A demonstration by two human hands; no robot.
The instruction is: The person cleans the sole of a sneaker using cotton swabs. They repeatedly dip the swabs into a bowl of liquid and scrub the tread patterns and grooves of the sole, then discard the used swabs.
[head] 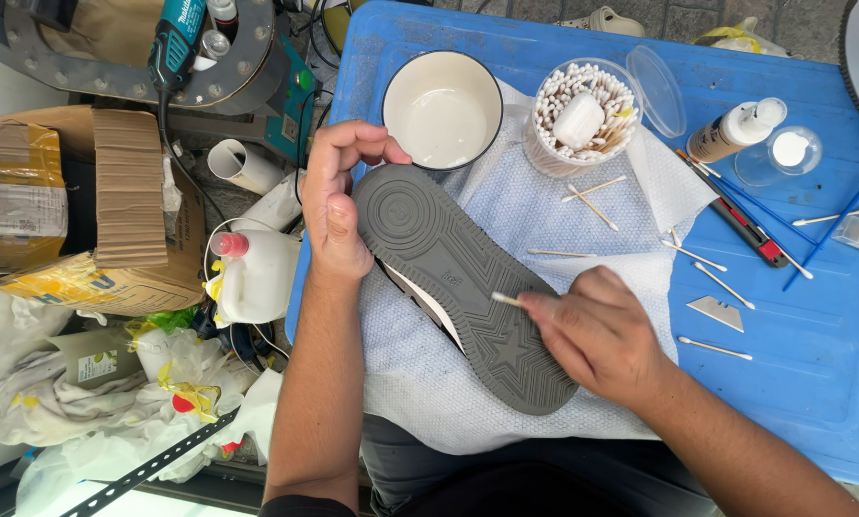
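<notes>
Where pinched between right-hand fingertips [542, 304]: cotton swab [506, 300], thin stick, white tip touching grey sole near middle. Right hand [597, 335] closed on swab, resting over heel end. Left hand [332, 206] gripping toe end of shoe [449, 278], thumb curled over tip, fingers wrapped along edge. Shoe lying sole-up on white towel [544, 211], on blue table [803, 335], between both hands.

Handling, judged: shoe light, sole rubbery and stiff enough to hold by rim; tread grippy, not slippery; best taken at toe or along sidewall. Swab flimsy, likely to bend under pressure; held near tip for control.

Around: white bowl [442, 108] just beyond toe; clear tub of swabs [583, 115], lid [655, 91] beside; loose swabs [592, 196] scattered on towel; squeeze bottle [736, 129]; utility knife [745, 225]; loose blade [717, 312]. Off table left: white jug with red cap [252, 273], cardboard box [85, 191], power drill [176, 43].
</notes>
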